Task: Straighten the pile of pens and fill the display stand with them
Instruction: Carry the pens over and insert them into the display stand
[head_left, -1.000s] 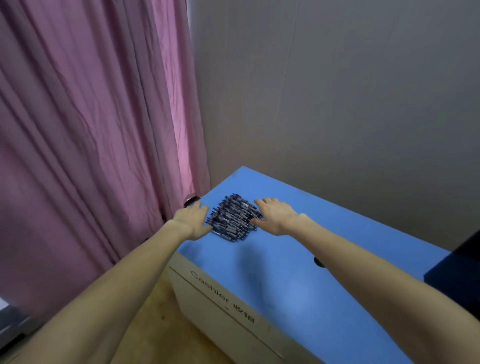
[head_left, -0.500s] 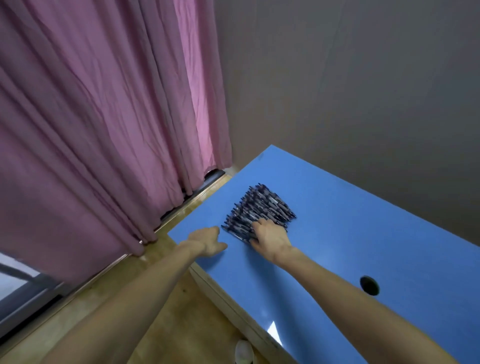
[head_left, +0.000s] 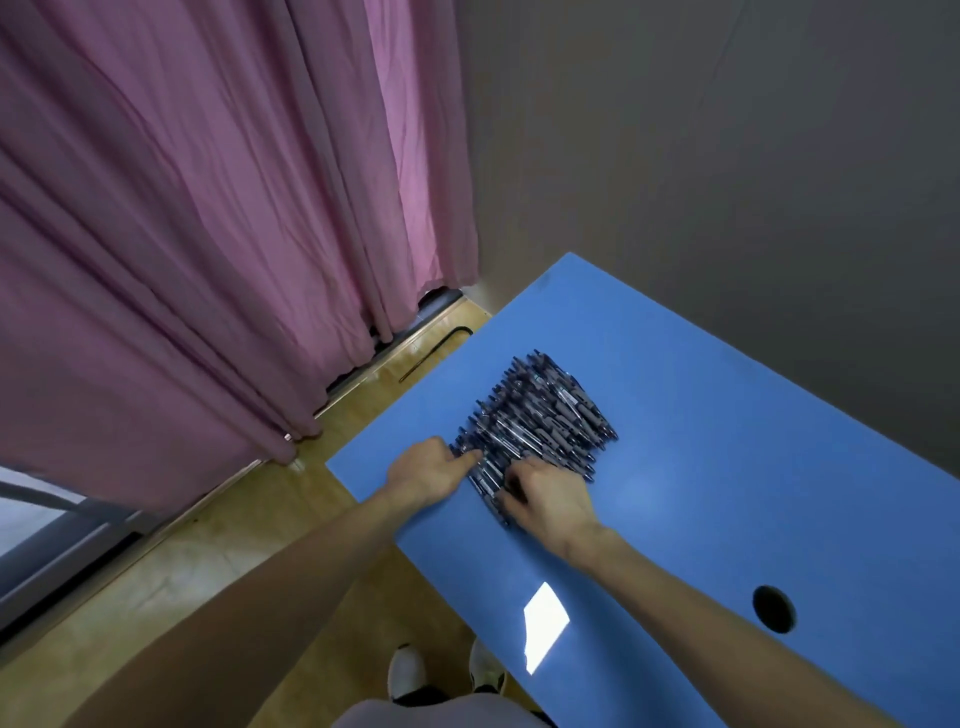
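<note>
Fingers of the left hand (head_left: 427, 469) curl against the near-left edge of the pile of pens (head_left: 535, 426) at frame centre; right hand (head_left: 553, 500) cups its near end, fingers bent among the pens. Bare blue table (head_left: 727, 467) spreads right; its left edge lies close by.

Blue worktop (head_left: 727, 493) runs diagonally bottom-right, round cable hole (head_left: 773, 608) near its near edge, bright light reflection (head_left: 543, 626) on the surface. Plain grey wall (head_left: 727, 156) behind it. Pink pleated curtain (head_left: 208, 208) fills the left, hanging to the floor over a dark window track (head_left: 363, 364). Light wood-look floor (head_left: 182, 571). Strip of window frame (head_left: 52, 551) at lower left.
</note>
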